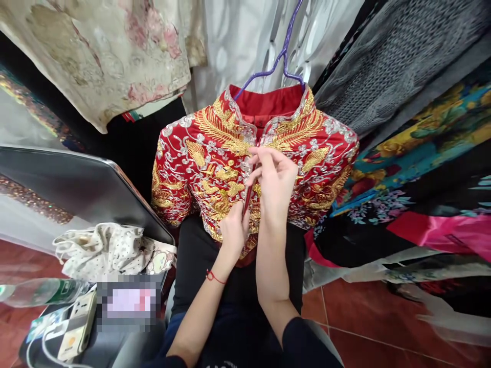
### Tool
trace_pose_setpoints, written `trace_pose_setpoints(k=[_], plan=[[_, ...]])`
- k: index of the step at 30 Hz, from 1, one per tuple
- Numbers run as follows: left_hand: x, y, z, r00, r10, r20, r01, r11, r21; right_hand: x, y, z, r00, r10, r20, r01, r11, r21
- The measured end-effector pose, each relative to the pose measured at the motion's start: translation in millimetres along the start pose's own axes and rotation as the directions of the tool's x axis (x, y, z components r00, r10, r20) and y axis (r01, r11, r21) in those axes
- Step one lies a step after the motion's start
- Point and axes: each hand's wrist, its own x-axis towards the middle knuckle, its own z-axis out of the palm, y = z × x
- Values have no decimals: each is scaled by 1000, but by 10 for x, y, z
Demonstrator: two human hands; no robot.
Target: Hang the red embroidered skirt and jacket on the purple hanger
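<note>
A red jacket [215, 168] thick with gold and silver embroidery hangs on a purple hanger [282, 56] in front of me. My right hand [274, 181] is closed, its fingertips pinching the jacket's front opening just below the collar. My left hand [233, 230] is lower down, fingers closed on the same front edge, where a strip of red lining shows. A red string circles my left wrist.
Other garments hang all around: a pale floral one [99, 51] upper left, colourful printed fabrics [422, 153] at right. At left are an open laptop lid [76, 189], a dotted cloth bag [103, 250], a plastic bottle [38, 292] and a power strip [76, 327]. Red tile floor [364, 327] lies below.
</note>
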Motion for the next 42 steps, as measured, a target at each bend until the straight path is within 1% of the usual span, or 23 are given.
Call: trace_pose_setpoints(k=[3,5,7,9,12,14,16,18,20,22,24,25,27,31,33,35,36,37,38,39,40,41,42], plan=[[-17,-32,40,999,-5,42,4,1000,24,113,-137,42,993,-116,-31,115,993,-27],[-50,-60,48,998,5,59,-6,1000,21,113,-244,17,979,-200,-40,198,979,-39],[-78,-86,36,999,17,52,-17,1000,9,74,-313,-45,966,-256,-31,253,965,-76],[-83,-106,16,999,16,40,-16,1000,1,37,-318,-128,956,-292,-27,286,949,-135],[-55,-128,-4,999,9,40,-8,1000,-8,43,-236,-248,943,-331,-21,315,915,-253],[-41,-139,-3,999,7,42,-6,1000,-18,82,-173,-301,940,-337,45,332,882,-334],[-46,-151,9,999,2,38,0,1000,-30,126,-132,-319,931,-332,151,365,843,-396],[-65,-164,25,1000,-1,26,2,999,-38,162,-117,-307,915,-330,232,402,794,-456],[-83,-176,39,1000,8,20,-7,999,-43,189,-121,-274,901,-341,267,433,724,-537],[-90,-185,47,1000,14,27,-12,999,-53,209,-137,-237,887,-366,282,459,635,-621],[-87,-188,53,999,11,34,-8,998,-68,216,-160,-208,871,-391,298,481,554,-679],[-84,-187,55,999,7,34,-5,997,-75,212,-170,-201,864,-400,305,489,529,-694],[-82,-182,62,1000,3,28,0,996,-93,184,-180,-199,858,-410,310,498,515,-698],[-63,-183,44,999,-7,42,13,992,-129,69,-131,-238,862,-418,286,490,548,-678],[-13,-192,-20,996,1,88,13,988,-155,27,-94,-279,860,-431,274,492,556,-670],[93,-195,-154,991,44,129,-16,977,-213,33,-87,-355,849,-461,259,502,548,-669],[170,-189,-253,991,75,114,-45,969,-244,58,-101,-413,837,-489,244,507,530,-679],[266,-175,-374,992,107,63,-87,960,-264,97,-128,-487,821,-526,223,510,499,-700],[379,-153,-514,991,129,-32,-133,956,-261,151,-165,-576,801,-564,201,506,456,-733],[510,-124,-668,975,151,-160,-185,957,-225,216,-206,-680,780,-598,184,492,406,-770],[656,-89,-831,938,168,-304,-226,960,-164,290,-246,-793,766,-619,176,473,356,-806],[814,-52,-993,888,192,-418,-252,963,-93,372,-277,-910,761,-623,180,454,313,-834],[980,-18,-1146,834,227,-503,-271,963,-14,457,-293,-1027,767,-612,191,437,282,-854]])
